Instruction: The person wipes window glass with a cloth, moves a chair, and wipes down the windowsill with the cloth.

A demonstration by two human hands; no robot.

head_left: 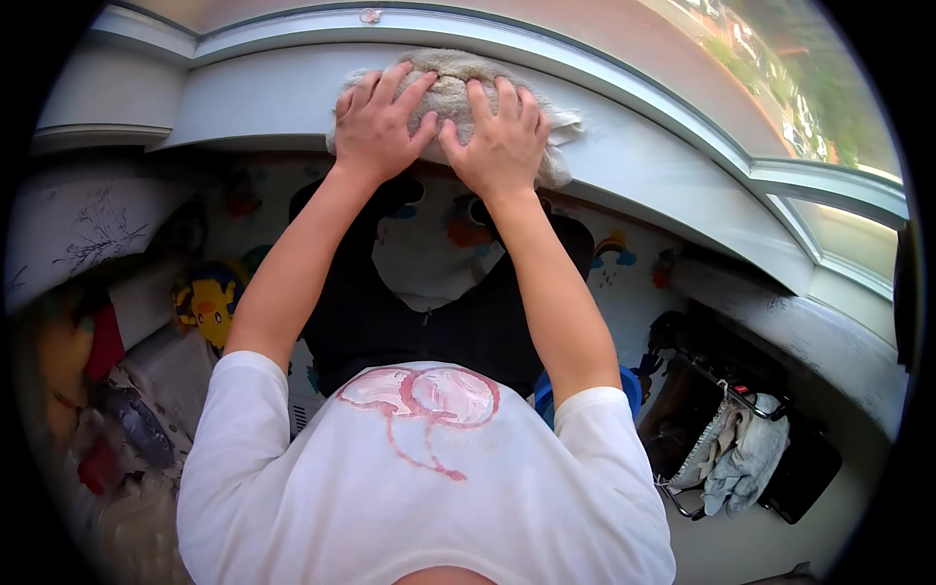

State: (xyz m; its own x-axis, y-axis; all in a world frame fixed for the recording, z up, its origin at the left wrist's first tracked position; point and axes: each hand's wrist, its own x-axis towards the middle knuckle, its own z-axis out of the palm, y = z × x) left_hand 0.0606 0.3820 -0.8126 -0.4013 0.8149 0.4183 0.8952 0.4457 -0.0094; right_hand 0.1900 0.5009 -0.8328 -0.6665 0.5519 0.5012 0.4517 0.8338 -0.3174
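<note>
The beige, fluffy fabric cloth (450,97) lay bunched on the long, white, smooth-looking sill (253,97), below the pale-framed glass window (760,88). The bare left hand (375,132) pressed on its left part, fingers spread and slightly bent; the bare right hand (507,146) lay beside it, also spread, the two thumbs near each other. Neither hand was closed around the cloth.

The likeliest trouble was slipping: with both palms weighing on loose folds, the bundle could have skidded and taken the hands with it. Its near edge hung at the sill's front edge, so a pull towards the body might have dragged it off. The loose white end at the right could have snagged or folded under. Pushed forward, the knuckles might have knocked the raised white window frame (829,180), the nearest obstacle.

Farther out, a round blue plastic container (629,390) showed beside the right arm, where a lowered elbow could have bumped it. A yellow and blue soft toy (210,307) sat off to the left, and a dark metal-framed rack with grey cloth (746,458) stood to the right, both well apart from the hands
</note>
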